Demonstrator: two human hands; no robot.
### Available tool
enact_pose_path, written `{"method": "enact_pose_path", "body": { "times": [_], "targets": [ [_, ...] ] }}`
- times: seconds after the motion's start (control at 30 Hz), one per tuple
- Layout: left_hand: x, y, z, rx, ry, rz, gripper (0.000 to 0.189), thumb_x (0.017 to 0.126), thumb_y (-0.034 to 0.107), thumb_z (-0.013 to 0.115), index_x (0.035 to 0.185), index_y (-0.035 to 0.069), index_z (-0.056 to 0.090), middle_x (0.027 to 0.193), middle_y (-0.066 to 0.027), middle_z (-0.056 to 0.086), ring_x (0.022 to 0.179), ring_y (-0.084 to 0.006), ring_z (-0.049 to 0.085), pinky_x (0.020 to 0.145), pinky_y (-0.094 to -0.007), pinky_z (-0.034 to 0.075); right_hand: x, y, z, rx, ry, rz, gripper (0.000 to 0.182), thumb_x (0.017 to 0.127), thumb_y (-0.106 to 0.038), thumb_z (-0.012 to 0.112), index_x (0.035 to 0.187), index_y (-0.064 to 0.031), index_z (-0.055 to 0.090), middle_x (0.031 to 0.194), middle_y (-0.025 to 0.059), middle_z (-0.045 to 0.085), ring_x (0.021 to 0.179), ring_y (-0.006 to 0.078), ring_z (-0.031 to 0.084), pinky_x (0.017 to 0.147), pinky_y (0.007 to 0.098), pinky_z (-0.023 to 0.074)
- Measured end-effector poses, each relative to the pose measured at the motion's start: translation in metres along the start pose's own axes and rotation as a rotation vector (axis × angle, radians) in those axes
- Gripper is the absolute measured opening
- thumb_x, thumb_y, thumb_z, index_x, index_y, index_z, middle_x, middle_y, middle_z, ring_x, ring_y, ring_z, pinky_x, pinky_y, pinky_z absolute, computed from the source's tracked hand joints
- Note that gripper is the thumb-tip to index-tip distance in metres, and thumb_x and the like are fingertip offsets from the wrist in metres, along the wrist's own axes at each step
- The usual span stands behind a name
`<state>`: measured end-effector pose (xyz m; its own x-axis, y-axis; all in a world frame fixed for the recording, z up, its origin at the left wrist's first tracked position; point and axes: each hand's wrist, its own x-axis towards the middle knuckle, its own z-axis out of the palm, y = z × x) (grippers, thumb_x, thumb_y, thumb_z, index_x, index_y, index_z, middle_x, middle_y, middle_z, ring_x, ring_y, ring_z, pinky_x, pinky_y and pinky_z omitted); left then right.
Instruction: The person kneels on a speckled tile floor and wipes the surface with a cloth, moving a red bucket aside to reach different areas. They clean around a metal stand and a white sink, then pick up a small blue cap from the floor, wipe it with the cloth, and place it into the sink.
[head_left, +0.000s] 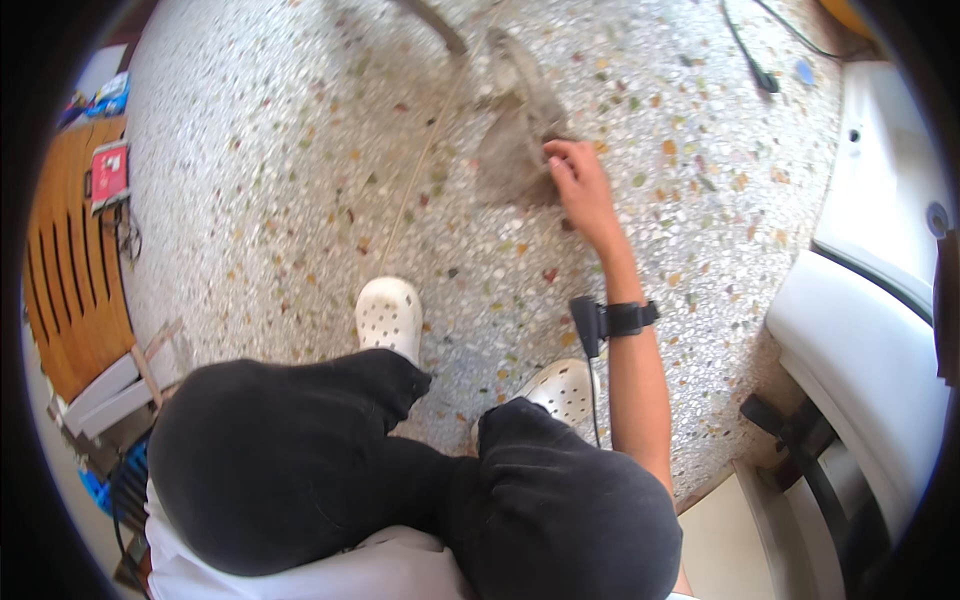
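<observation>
My right hand (581, 176), stretched out over the terrazzo floor (300, 150), pinches the right edge of a grey-brown cloth (517, 154). The cloth is crumpled and blurred, and its upper part trails away in a narrow fold. A black strap with a small device (619, 319) and a thin cord is worn on my right forearm. Beyond the cloth, at the top, a dark curved strip (435, 26) reaches into view; what it belongs to cannot be seen. My left hand is out of view.
My white clogs (390, 315) stand on the floor below black-clad knees. At left is a slatted wooden bench (75, 262) with a red box (110, 174). Smooth white furniture or an appliance (855, 322) lines the right side. A black cable (750, 60) lies at upper right.
</observation>
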<state>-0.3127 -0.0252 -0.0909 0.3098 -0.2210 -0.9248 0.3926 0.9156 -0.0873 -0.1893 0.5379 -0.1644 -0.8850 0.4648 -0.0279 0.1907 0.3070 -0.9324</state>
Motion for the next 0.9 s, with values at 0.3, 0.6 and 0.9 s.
{"method": "enact_pose_path", "body": {
  "times": [0.3, 0.6, 0.9],
  "targets": [
    [-0.120, 0.229, -0.191, 0.024, 1.310, 0.920, 0.026, 0.092, 0.026, 0.059, 0.086, 0.001, 0.064, 0.078, -0.0086, 0.060, 0.066, -0.0205, 0.054, 0.062, -0.0324, 0.044, 0.002, -0.016, 0.003, -0.045, -0.010, 0.070, 0.019, 0.090, -0.015, 0.058, 0.105, -0.0033, 0.060, 0.099, 0.0124, 0.054, 0.094, 0.0299, 0.055, 0.083, 0.0379, 0.0455],
    [-0.085, 0.376, -0.233, 0.905, 1.769, 0.900, 0.067, 0.086, 0.030, 0.065, 0.134, -0.009, 0.040, 0.141, -0.0280, 0.038, 0.134, -0.0408, 0.034, 0.112, -0.0447, 0.028, -0.029, -0.033, 0.012, 0.020, 0.042, 0.204, 0.024, 0.094, -0.014, 0.054, 0.116, -0.0045, 0.057, 0.107, 0.0114, 0.049, 0.097, 0.0256, 0.054, 0.085, 0.0352, 0.0448],
    [-0.083, 0.379, -0.241, 0.926, 1.713, 0.960, 0.071, 0.082, 0.035, 0.069, 0.130, -0.007, 0.039, 0.140, -0.0292, 0.037, 0.132, -0.0419, 0.035, 0.113, -0.0484, 0.024, -0.036, -0.036, -0.001, -0.074, -0.065, 0.235, 0.030, 0.095, -0.014, 0.053, 0.121, -0.0020, 0.055, 0.113, 0.0130, 0.051, 0.105, 0.0274, 0.051, 0.092, 0.0367, 0.0416]
  ]
}}
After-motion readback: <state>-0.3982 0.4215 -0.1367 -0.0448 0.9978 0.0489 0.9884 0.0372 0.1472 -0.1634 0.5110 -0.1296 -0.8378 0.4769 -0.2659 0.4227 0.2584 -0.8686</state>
